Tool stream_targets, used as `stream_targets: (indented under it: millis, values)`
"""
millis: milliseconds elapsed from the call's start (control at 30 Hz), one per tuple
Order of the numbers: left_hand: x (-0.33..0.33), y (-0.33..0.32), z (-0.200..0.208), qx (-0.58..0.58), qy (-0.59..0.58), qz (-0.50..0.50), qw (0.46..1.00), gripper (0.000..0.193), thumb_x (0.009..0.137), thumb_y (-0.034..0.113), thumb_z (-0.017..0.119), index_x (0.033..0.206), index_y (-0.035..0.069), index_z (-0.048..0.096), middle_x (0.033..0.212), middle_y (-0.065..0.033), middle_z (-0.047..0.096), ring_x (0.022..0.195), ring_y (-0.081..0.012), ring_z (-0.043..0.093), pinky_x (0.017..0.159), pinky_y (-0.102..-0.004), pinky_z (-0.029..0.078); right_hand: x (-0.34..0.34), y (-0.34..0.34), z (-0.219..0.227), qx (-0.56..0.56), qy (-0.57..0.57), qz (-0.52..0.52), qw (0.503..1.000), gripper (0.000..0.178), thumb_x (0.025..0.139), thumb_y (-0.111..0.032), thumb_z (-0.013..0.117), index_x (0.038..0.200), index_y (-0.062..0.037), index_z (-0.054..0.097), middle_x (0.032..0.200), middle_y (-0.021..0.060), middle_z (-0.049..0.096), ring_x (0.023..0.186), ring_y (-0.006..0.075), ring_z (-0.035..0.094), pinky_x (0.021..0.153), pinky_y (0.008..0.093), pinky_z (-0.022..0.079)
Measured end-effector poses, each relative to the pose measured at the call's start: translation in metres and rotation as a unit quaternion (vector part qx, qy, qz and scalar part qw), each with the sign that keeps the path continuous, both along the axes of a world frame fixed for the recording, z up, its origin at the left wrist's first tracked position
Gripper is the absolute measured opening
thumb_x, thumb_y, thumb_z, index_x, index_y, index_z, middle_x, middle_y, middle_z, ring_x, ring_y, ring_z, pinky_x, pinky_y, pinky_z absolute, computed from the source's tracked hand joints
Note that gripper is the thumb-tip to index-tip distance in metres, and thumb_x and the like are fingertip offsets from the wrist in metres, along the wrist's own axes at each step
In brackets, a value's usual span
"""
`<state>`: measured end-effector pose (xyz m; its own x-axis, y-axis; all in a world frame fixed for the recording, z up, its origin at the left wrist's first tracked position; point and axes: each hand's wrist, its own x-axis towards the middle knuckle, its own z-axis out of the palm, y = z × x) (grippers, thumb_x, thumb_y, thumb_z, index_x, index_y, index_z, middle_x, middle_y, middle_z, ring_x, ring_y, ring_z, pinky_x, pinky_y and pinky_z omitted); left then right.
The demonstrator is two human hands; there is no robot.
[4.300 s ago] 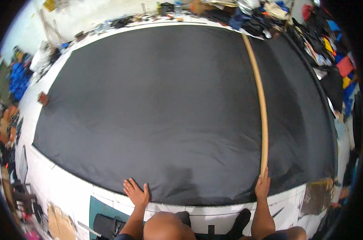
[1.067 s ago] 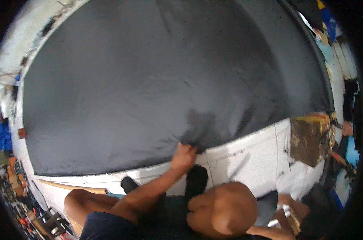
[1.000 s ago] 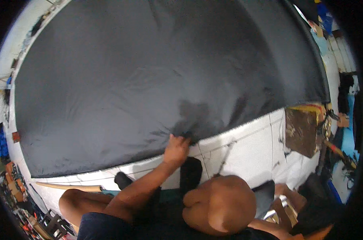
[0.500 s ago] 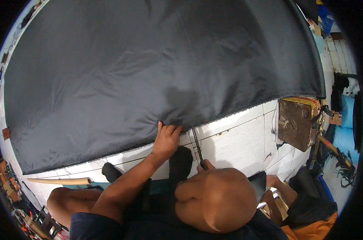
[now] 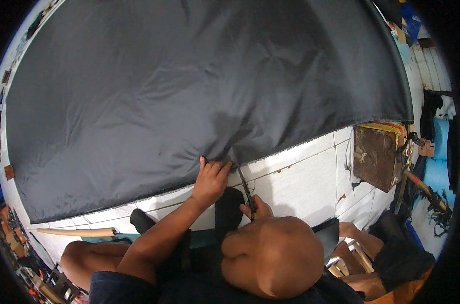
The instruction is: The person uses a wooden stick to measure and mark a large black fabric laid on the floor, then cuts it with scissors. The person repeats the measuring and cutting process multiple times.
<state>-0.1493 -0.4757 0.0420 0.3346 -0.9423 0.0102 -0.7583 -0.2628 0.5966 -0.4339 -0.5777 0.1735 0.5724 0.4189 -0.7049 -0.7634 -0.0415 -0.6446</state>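
Note:
A wide sheet of black fabric (image 5: 199,91) spreads over the white tiles, its frayed near edge facing me. My left hand (image 5: 211,182) rests at that edge, fingers bent on the cloth and pressed against it; creases spread out around them. Just to its right, a pair of dark scissors (image 5: 246,190) points away from me, blades meeting the fabric edge. My right hand (image 5: 261,206) is closed around the scissors' handles. A rounded bare limb (image 5: 275,253) close to the camera hides my right wrist and forearm.
White tiled floor (image 5: 306,172) borders the cloth. A worn brown box (image 5: 374,157) stands by the fabric's right corner, near a wooden handle (image 5: 420,185) and blue rolls (image 5: 439,177). A cardboard tube (image 5: 78,232) lies at left. Another person's bare leg (image 5: 364,238) shows at lower right.
The scissors have shifted slightly left, and their blades now reach onto the fabric edge. More of my right hand's fingers shows. My left hand stays nearly where it was.

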Motion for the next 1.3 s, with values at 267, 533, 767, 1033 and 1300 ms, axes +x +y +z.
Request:
stream_targets:
  millis: [267, 533, 767, 1033, 1300]
  values:
    - [0.000, 0.005, -0.001, 0.016, -0.016, 0.002, 1.000, 0.050, 0.082, 0.009, 0.065, 0.131, 0.003, 0.059, 0.119, -0.0123, 0.058, 0.115, -0.0305, 0.055, 0.114, -0.0660, 0.029, 0.001, -0.019, 0.004, -0.006, 0.006, 0.016, 1.000, 0.039, 0.095, -0.035, 0.060, 0.114, -0.0023, 0.053, 0.110, 0.0142, 0.050, 0.106, 0.0301, 0.041, 0.090, 0.0486, 0.032]
    - [-0.002, 0.001, -0.002, 0.023, -0.022, -0.020, 0.999, 0.049, 0.082, 0.010, 0.064, 0.130, 0.002, 0.060, 0.119, -0.0130, 0.058, 0.116, -0.0308, 0.055, 0.114, -0.0669, 0.028, -0.019, -0.073, 0.041, -0.055, 0.023, 0.029, 0.998, 0.039, 0.095, -0.037, 0.062, 0.109, -0.0023, 0.053, 0.103, 0.0130, 0.050, 0.099, 0.0282, 0.042, 0.085, 0.0466, 0.034]
    - [-0.002, 0.003, 0.001, 0.031, -0.034, -0.021, 0.999, 0.052, 0.081, 0.010, 0.065, 0.132, 0.002, 0.059, 0.122, -0.0130, 0.056, 0.118, -0.0318, 0.053, 0.113, -0.0678, 0.028, -0.021, -0.072, 0.041, -0.080, 0.018, -0.001, 0.997, 0.039, 0.094, -0.039, 0.064, 0.104, -0.0023, 0.054, 0.096, 0.0119, 0.051, 0.092, 0.0265, 0.043, 0.081, 0.0448, 0.035]
    - [-0.005, 0.007, -0.001, 0.057, -0.037, -0.034, 0.997, 0.060, 0.078, 0.011, 0.070, 0.136, 0.006, 0.057, 0.125, -0.0119, 0.054, 0.120, -0.0322, 0.051, 0.114, -0.0677, 0.027, 0.014, -0.015, -0.006, -0.150, -0.003, -0.118, 0.982, 0.040, 0.093, -0.040, 0.066, 0.098, -0.0023, 0.055, 0.089, 0.0107, 0.052, 0.085, 0.0246, 0.045, 0.076, 0.0428, 0.036]
    - [-0.003, 0.003, -0.003, 0.057, -0.045, -0.051, 0.996, 0.061, 0.078, 0.013, 0.068, 0.137, 0.007, 0.056, 0.126, -0.0115, 0.054, 0.120, -0.0329, 0.051, 0.113, -0.0682, 0.027, 0.049, -0.002, -0.046, -0.240, -0.021, -0.219, 0.946, 0.042, 0.093, -0.042, 0.068, 0.093, -0.0022, 0.055, 0.082, 0.0094, 0.052, 0.078, 0.0227, 0.046, 0.071, 0.0408, 0.038]
